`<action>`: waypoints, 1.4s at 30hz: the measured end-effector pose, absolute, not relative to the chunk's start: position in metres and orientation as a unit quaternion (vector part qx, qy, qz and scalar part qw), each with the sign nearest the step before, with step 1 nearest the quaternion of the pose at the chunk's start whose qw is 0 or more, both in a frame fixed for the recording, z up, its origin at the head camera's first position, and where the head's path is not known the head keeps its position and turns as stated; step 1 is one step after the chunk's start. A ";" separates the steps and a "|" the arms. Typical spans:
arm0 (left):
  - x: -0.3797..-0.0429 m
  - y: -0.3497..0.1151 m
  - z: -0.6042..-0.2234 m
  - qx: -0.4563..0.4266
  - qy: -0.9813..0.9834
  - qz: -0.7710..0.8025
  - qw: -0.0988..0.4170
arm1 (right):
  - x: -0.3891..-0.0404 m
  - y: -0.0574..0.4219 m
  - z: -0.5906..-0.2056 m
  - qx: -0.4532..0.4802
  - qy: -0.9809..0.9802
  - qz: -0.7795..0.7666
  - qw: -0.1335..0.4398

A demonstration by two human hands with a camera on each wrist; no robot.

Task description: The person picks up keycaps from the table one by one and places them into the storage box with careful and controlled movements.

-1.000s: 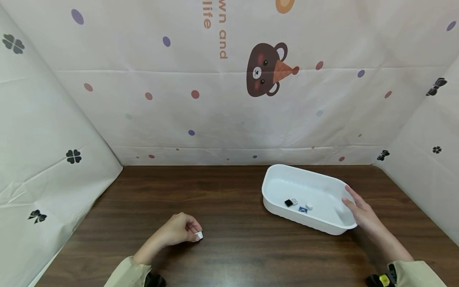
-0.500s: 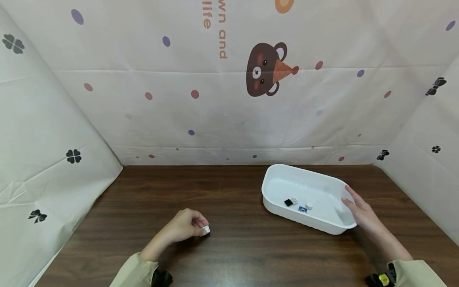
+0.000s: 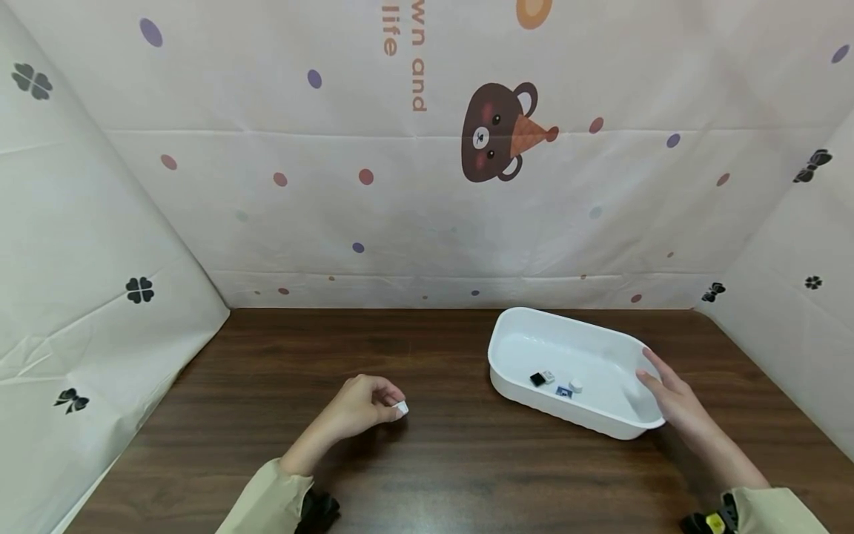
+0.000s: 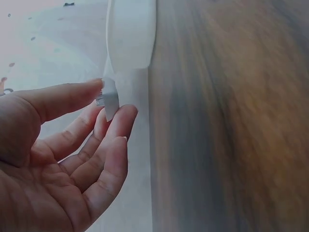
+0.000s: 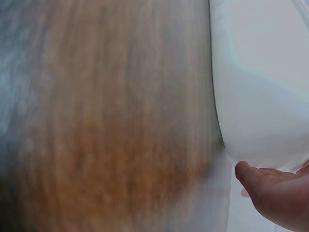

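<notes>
My left hand [image 3: 363,404] is over the table left of centre, pinching a small white piece [image 3: 402,407] between thumb and fingertips. In the left wrist view the piece [image 4: 111,101] has a flat pale face and a greyish ridged side; its kind is unclear. At the right end of a white rounded tray [image 3: 603,423], my right hand [image 3: 677,397] rests with straight thumb and index finger at the rim; its other fingers are mostly hidden. Inside the tray lie a small black square [image 3: 537,379], a blue-and-white piece [image 3: 564,391] and two small white pieces [image 3: 576,386].
The dark wood table [image 3: 300,348] stretches between both hands. A white printed cloth [image 3: 400,208] stands along its back edge and up both sides. The tray sits at the back right, close to the cloth.
My left hand has moved right and away from me, carrying the small white piece towards the tray. My right hand and the tray have stayed in place.
</notes>
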State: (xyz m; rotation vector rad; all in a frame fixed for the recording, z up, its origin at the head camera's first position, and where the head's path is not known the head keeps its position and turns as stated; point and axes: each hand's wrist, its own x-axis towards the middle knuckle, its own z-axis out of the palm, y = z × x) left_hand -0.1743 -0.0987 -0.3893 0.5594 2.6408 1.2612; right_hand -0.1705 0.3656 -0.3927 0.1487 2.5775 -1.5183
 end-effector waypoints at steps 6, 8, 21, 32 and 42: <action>-0.178 -0.088 -0.385 0.183 0.875 0.444 0.062 | -0.170 0.365 -0.393 0.047 0.859 -0.505 0.071; -0.179 -0.084 -0.384 0.182 0.873 0.450 0.053 | -0.170 0.366 -0.393 0.047 0.858 -0.506 0.072; -0.188 -0.059 -0.376 0.187 0.853 0.488 0.002 | -0.171 0.366 -0.394 0.051 0.858 -0.506 0.070; -0.196 -0.038 -0.373 0.195 0.838 0.509 -0.022 | -0.171 0.366 -0.393 0.055 0.858 -0.506 0.075; -0.203 -0.014 -0.369 0.204 0.826 0.524 -0.033 | -0.171 0.365 -0.392 0.059 0.860 -0.502 0.074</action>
